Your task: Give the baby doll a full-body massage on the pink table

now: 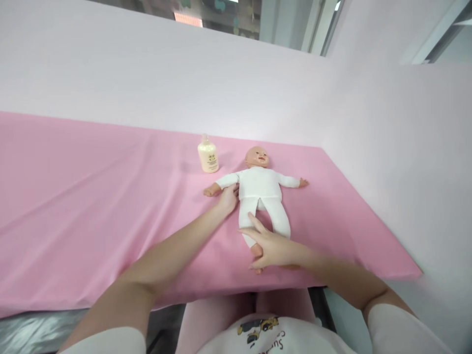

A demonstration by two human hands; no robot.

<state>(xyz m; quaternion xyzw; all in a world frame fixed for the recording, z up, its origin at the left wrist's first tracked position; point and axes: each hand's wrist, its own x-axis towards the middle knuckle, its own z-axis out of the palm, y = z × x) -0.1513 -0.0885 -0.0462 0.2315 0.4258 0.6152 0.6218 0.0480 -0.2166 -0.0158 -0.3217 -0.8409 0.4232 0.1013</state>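
A baby doll (259, 184) in a white long-sleeved top and white trousers lies on its back on the pink-covered table, arms spread and head toward the wall. My left hand (229, 198) rests against the doll's side, just below its arm on the left, with fingers stretched out and their tips partly hidden. Over the doll's lower legs is my right hand (272, 247), fingers spread around the leg on the left near its bare foot, not closed on it. Part of the other leg is hidden behind this hand.
A pump bottle (209, 156) of pale yellow liquid stands upright left of the doll's head. The pink cover (92, 196) spreads far to the left, wrinkled in places. A white wall (147, 73) borders the table behind and on the right. The table's front edge is close to my body.
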